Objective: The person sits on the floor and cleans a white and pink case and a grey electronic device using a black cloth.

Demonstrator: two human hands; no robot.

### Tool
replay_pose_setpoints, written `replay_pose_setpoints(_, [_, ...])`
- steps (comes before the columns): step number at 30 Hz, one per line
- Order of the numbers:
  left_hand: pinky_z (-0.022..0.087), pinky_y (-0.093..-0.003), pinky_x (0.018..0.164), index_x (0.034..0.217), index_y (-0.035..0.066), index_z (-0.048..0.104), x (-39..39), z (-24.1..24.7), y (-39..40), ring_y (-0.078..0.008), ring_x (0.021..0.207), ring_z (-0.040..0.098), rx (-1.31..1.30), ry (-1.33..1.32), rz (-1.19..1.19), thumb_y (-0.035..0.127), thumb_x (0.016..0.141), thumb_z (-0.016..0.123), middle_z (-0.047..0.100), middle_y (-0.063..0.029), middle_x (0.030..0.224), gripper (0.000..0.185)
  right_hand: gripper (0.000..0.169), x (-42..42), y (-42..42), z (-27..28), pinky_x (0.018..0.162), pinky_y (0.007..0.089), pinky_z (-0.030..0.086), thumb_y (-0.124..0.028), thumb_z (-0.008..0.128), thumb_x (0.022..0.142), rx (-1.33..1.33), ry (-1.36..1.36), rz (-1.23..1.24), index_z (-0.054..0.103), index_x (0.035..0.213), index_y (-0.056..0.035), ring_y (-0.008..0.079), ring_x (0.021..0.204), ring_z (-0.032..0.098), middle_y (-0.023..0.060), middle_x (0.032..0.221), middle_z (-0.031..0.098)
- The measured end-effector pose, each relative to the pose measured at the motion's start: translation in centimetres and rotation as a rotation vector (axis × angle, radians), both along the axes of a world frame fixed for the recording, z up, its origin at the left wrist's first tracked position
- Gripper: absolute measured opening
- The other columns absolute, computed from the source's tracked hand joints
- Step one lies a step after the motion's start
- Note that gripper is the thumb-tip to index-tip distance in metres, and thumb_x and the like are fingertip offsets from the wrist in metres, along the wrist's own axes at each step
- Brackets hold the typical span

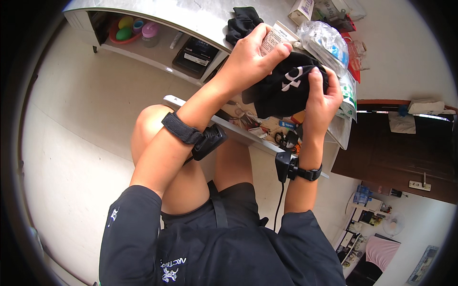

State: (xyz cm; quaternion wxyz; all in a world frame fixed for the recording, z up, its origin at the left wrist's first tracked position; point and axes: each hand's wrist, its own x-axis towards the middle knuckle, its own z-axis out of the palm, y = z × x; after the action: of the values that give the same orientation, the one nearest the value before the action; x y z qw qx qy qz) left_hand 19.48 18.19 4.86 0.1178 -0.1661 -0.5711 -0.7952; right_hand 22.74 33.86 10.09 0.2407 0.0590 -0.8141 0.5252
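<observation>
My left hand (259, 53) grips a small printed cardboard box (274, 40) between thumb and fingers. Just below it, my right hand (323, 91) pinches the edge of a black cloth item (275, 94) with white lettering, thumb on top and fingers behind. The cloth hangs over an open drawer (247, 133); whether my left hand also holds it is hidden. Another crumpled black cloth (245, 23) lies on the cabinet top beyond my left hand. Each wrist area wears a strapped black device, one on the left forearm (209, 143) and one on the right wrist (284, 166).
Cables and a black charger (288, 139) lie in the drawer. Clear plastic packaging (323, 43) and a small carton (301, 11) crowd the cabinet top (200, 14). Its open shelf holds a red bowl (120, 37) and a pink-lidded jar (150, 34). A brown door (397, 153) stands at right.
</observation>
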Motion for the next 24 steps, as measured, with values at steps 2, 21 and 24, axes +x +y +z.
replay_pose_setpoints(2, [0.043, -0.0193, 0.055, 0.107, 0.005, 0.049, 0.2, 0.4, 0.1, -0.0035, 0.058, 0.049, 0.172, -0.057, -0.167, 0.034, 0.094, 0.062, 0.054, -0.0002, 0.084, 0.035, 0.014, -0.1, -0.1, -0.4, 0.070, 0.0206, 0.046, -0.013, 0.064, 0.094, -0.254, 0.003, 0.068, 0.063, 0.099, 0.0008, 0.0041, 0.077, 0.053, -0.0017, 0.088, 0.062])
replay_pose_setpoints(21, [0.040, -0.0247, 0.049, 0.093, 0.008, 0.054, 1.8, 1.4, -1.1, -0.0128, 0.049, 0.048, 0.277, -0.417, -0.542, 0.050, 0.094, 0.039, 0.051, -0.0053, 0.056, 0.045, 0.016, -4.2, -5.4, -0.7, 0.065, 0.0211, 0.045, -0.014, 0.064, 0.093, 0.071, 0.394, 0.130, 0.069, 0.101, -0.0013, 0.0066, 0.072, 0.055, 0.0009, 0.086, 0.065])
replay_pose_setpoints(24, [0.041, -0.0246, 0.048, 0.093, 0.009, 0.052, 1.7, 0.7, -1.7, -0.0123, 0.050, 0.050, 0.372, -0.458, -0.606, 0.044, 0.094, 0.041, 0.052, -0.0053, 0.056, 0.037, 0.015, -5.5, -5.2, -1.5, 0.061, 0.0205, 0.043, -0.014, 0.063, 0.093, -0.059, 0.285, 0.119, 0.068, 0.096, -0.0002, 0.0057, 0.067, 0.052, -0.0012, 0.079, 0.063])
